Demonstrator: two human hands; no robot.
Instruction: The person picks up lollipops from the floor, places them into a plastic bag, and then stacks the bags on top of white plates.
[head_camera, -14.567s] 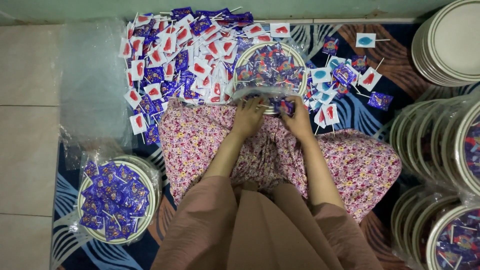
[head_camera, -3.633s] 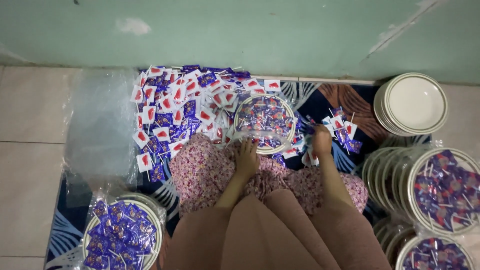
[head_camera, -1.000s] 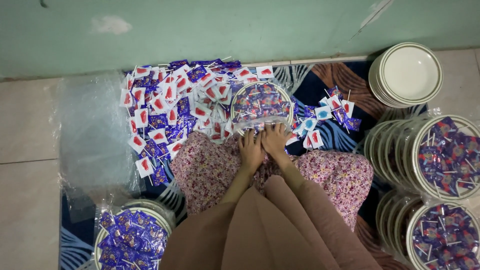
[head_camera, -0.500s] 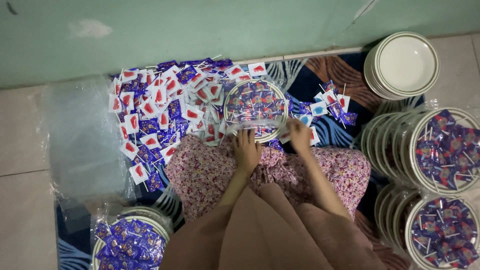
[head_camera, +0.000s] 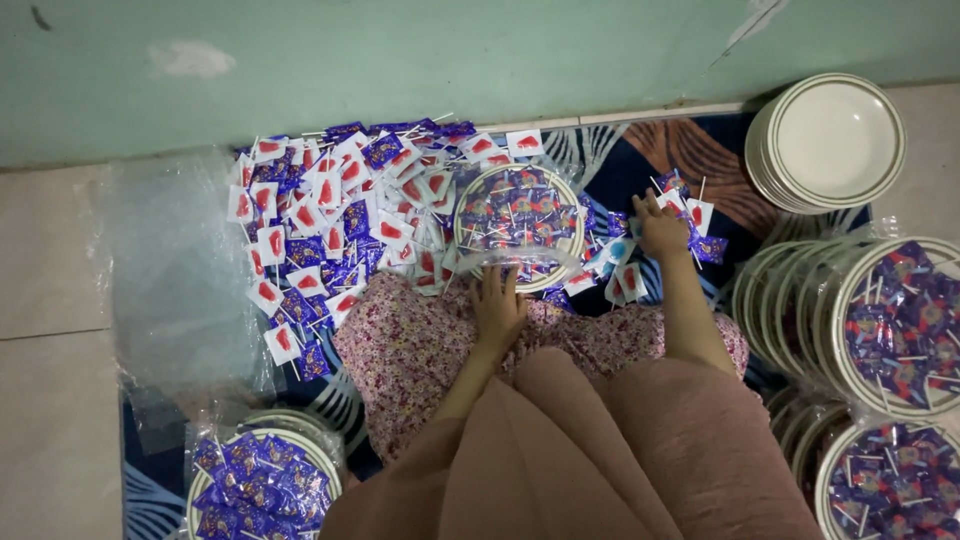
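Observation:
A round plate (head_camera: 468, 205) heaped with wrapped lollipops sits in a clear plastic bag on the floor in front of my lap. My left hand (head_camera: 497, 305) rests at the plate's near rim, on the bag's edge. My right hand (head_camera: 661, 226) reaches out to the right, fingers spread over a small scatter of wrapped lollipops (head_camera: 700, 218) on the patterned mat. A large pile of red-white and purple lollipop packets (head_camera: 330, 225) lies left of the plate.
A stack of empty white plates (head_camera: 826, 140) stands at the back right. Filled, bagged plates (head_camera: 895, 325) stack along the right, another (head_camera: 262, 485) at the front left. Clear plastic bags (head_camera: 175, 270) lie left, and a green wall (head_camera: 420, 55) runs behind.
My right hand has left the plate's rim and moved right onto the loose lollipops. The left hand stays at the plate. The view has tilted up toward the wall.

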